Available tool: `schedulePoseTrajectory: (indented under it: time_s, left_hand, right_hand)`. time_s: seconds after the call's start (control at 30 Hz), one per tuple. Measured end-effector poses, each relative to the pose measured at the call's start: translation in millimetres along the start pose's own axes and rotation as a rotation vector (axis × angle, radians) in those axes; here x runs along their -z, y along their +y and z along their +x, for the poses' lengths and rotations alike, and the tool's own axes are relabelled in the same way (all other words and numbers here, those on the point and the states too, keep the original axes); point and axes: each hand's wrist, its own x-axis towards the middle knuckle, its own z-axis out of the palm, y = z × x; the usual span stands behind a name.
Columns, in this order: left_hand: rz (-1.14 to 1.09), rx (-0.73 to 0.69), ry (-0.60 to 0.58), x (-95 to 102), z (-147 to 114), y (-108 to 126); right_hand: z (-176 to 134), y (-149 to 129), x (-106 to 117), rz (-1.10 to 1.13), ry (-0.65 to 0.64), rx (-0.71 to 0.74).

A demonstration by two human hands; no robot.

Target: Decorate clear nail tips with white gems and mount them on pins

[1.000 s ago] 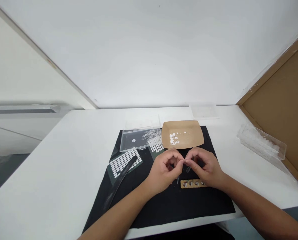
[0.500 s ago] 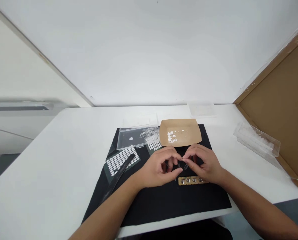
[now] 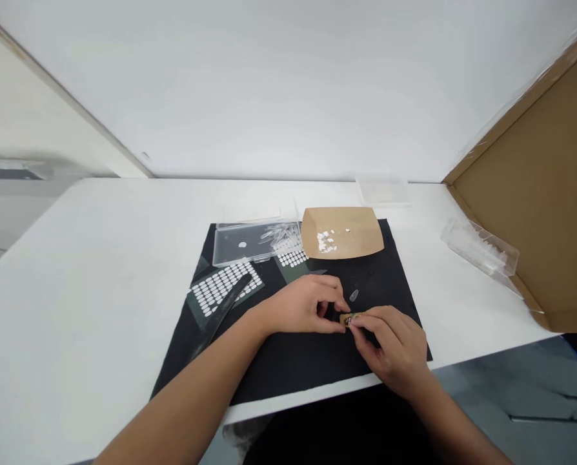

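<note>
Kraft tray (image 3: 354,250), far: white bits (image 3: 325,241). Clear box (image 3: 230,242), left: transparent slivers (image 3: 281,234). Left hand (image 3: 310,305) half-open at gold strip (image 3: 343,320), right hand (image 3: 392,345) pinched over it; holds unclear.

I am making out no readable text, label, brand, number or sign on anything in my head-camera feed.
</note>
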Motion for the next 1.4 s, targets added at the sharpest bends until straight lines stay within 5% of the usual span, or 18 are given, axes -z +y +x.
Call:
schedulePoseTrajectory:
  time_s: [1.4]
  left_hand:
    - [0.121, 0.009, 0.025, -15.6, 5, 0]
  right_hand:
    - [-6, -4, -3, -0.225, -0.092, 0.046]
